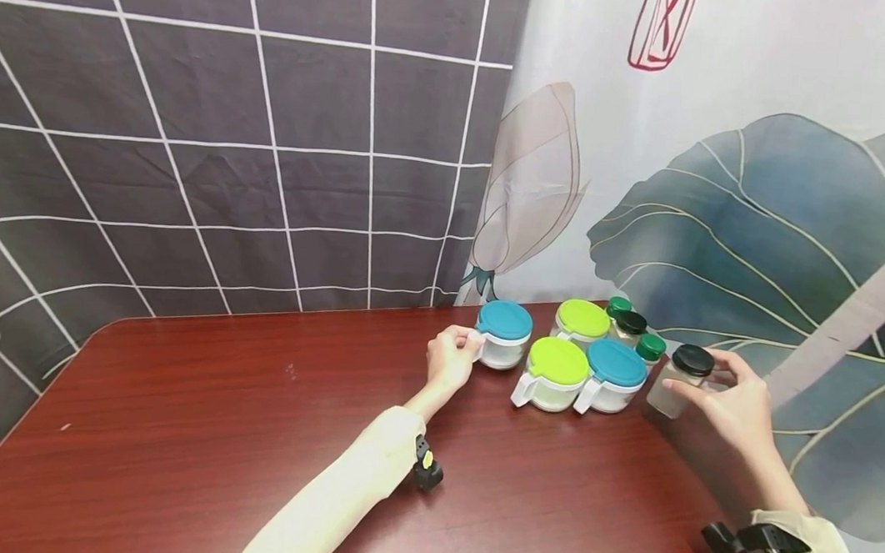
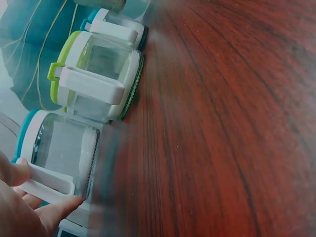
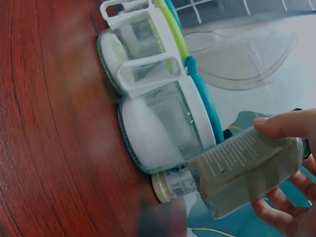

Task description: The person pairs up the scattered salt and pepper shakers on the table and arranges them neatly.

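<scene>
My left hand (image 1: pixel 449 362) grips the white handle of a clear seasoning jar (image 1: pixel 502 355) with a blue lid. In the left wrist view, thumb and fingers close around that handle (image 2: pixel 47 182). At the right, my right hand (image 1: pixel 742 409) holds a black-capped spice bottle (image 1: pixel 669 394) between thumb and fingers. The right wrist view shows this bottle (image 3: pixel 247 170) tilted, printed with pale lettering and partly filled with greyish contents. It overlaps a blue-lidded jar (image 3: pixel 153 131) of white powder and a small labelled bottle (image 3: pixel 178 182) there.
Two green-lidded jars (image 1: pixel 558 360) and another blue-lidded jar (image 1: pixel 616 362) stand between my hands. Behind them are small bottles with green caps (image 1: pixel 651 347) and a black cap (image 1: pixel 631 322). Patterned cloth (image 1: pixel 716 207) hangs along the back and right of the reddish-brown table (image 1: pixel 239 433).
</scene>
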Available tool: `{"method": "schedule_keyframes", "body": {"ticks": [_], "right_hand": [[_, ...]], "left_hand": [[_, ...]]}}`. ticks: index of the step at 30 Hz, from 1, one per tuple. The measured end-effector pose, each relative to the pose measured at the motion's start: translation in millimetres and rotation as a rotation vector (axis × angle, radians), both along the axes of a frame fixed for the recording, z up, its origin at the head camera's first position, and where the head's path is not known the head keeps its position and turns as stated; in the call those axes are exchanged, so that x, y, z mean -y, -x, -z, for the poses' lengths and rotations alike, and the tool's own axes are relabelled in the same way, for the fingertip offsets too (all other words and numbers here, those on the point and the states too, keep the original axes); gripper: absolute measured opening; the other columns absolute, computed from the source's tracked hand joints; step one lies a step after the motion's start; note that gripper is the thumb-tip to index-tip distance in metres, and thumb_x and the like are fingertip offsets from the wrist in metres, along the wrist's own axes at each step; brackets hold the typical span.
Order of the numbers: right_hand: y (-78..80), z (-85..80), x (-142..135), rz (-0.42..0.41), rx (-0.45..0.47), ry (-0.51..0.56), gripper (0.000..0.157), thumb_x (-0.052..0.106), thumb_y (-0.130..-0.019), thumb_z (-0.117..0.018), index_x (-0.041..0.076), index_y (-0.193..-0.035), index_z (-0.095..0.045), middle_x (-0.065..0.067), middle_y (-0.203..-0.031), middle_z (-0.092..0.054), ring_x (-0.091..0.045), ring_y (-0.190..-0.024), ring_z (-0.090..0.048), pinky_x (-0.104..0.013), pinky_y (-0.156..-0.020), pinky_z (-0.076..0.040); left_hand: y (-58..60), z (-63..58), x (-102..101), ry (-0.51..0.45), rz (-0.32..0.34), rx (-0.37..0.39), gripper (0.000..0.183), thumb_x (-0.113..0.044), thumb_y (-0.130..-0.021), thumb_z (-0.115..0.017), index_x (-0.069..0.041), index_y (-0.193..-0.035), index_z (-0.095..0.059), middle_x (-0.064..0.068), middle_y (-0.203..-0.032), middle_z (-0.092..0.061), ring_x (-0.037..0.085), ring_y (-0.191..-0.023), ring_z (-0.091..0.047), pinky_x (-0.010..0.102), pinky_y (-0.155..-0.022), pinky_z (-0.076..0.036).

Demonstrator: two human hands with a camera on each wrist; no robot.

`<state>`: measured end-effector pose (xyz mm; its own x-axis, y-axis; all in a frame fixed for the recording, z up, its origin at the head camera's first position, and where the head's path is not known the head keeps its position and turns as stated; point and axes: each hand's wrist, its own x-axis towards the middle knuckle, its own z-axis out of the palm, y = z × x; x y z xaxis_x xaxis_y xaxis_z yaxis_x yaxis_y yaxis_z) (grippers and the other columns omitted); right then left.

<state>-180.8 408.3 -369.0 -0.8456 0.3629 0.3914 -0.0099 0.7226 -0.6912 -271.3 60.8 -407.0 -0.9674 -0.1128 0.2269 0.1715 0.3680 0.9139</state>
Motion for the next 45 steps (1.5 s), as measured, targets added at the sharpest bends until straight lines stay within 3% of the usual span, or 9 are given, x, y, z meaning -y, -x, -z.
{"method": "schedule_keyframes", "body": {"ticks": [14, 21, 33, 45], "right_hand": [[-5.6, -11.0, 5, -0.041, -0.03, 0.059, 0.048, 0.021, -0.07, -0.086, 0.026, -0.11, -0.06, 0.034, -0.083, -0.053, 0.015, -0.075, -0.05, -0.003, -0.063, -0.041], [-7.3, -14.6, 10, -0.046, -0.032, 0.04, 0.048, 0.021, -0.069, -0.086, 0.024, -0.11, -0.06, 0.033, -0.084, -0.053, 0.016, -0.077, -0.05, -0.001, -0.065, -0.041], [-6.1, -22.3, 18, -0.039, -0.022, -0.028, 0.06, 0.027, -0.069, -0.086, 0.009, -0.119, -0.059, 0.035, -0.084, -0.05, 0.017, -0.075, -0.048, -0.003, -0.064, -0.039], [-4.2, -31.6, 28, -0.099, -0.07, -0.031, 0.052, 0.022, -0.069, -0.086, 0.014, -0.114, -0.062, 0.034, -0.082, -0.053, 0.014, -0.074, -0.051, -0.005, -0.061, -0.042]], "left_hand": [[-4.8, -0.4, 7, -0.011, -0.015, 0.011, 0.018, -0.021, -0.087, -0.068, -0.007, -0.098, -0.072, 0.012, -0.094, -0.075, 0.027, -0.095, -0.069, 0.039, -0.083, -0.052], [-6.6, -1.6, 10, -0.007, -0.007, 0.008, 0.017, -0.02, -0.088, -0.068, -0.007, -0.097, -0.072, 0.011, -0.094, -0.075, 0.026, -0.094, -0.069, 0.038, -0.082, -0.052], [-10.7, -8.5, 18, -0.003, -0.005, -0.007, 0.018, -0.024, -0.086, -0.069, -0.009, -0.096, -0.072, 0.011, -0.093, -0.075, 0.027, -0.093, -0.069, 0.038, -0.081, -0.051], [-10.5, -11.4, 27, -0.001, -0.001, -0.017, 0.018, -0.023, -0.087, -0.069, -0.008, -0.097, -0.072, 0.012, -0.094, -0.075, 0.026, -0.092, -0.07, 0.038, -0.082, -0.051]]}}
